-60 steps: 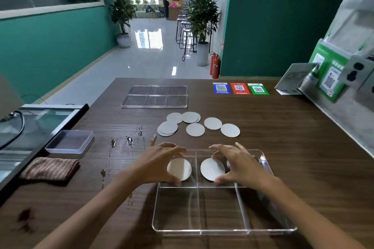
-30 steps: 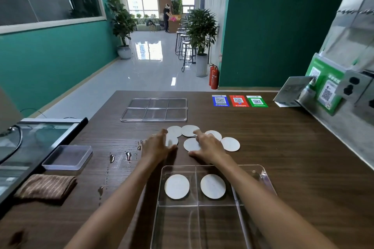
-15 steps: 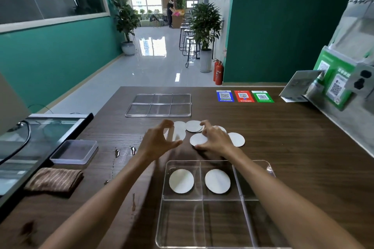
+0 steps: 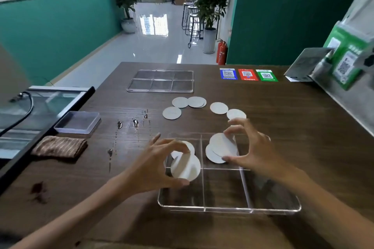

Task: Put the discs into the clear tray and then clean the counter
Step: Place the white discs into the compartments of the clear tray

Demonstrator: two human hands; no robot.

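A clear divided tray [image 4: 226, 207] lies on the brown counter in front of me. My left hand [image 4: 153, 164] holds a white disc [image 4: 186, 167] over the tray's far left compartment, above a disc lying there [image 4: 189, 144]. Over the far middle compartment my right hand [image 4: 253, 147] grips another white disc [image 4: 222, 145], just above a disc resting in the tray [image 4: 211, 155]. Several loose discs [image 4: 172, 113] lie on the counter beyond the tray, one [image 4: 235, 114] right behind my right fingers.
A second clear tray [image 4: 160, 81] lies farther back. A folded brown cloth [image 4: 59, 146] and a small clear box [image 4: 78, 122] sit at the left. Water drops [image 4: 134, 123] and a dark stain [image 4: 39, 189] mark the counter. Coloured QR cards [image 4: 248, 75] lie far right.
Both hands picked a disc each from the loose group and drew back toward me; they now hold those discs over the tray's far compartments.
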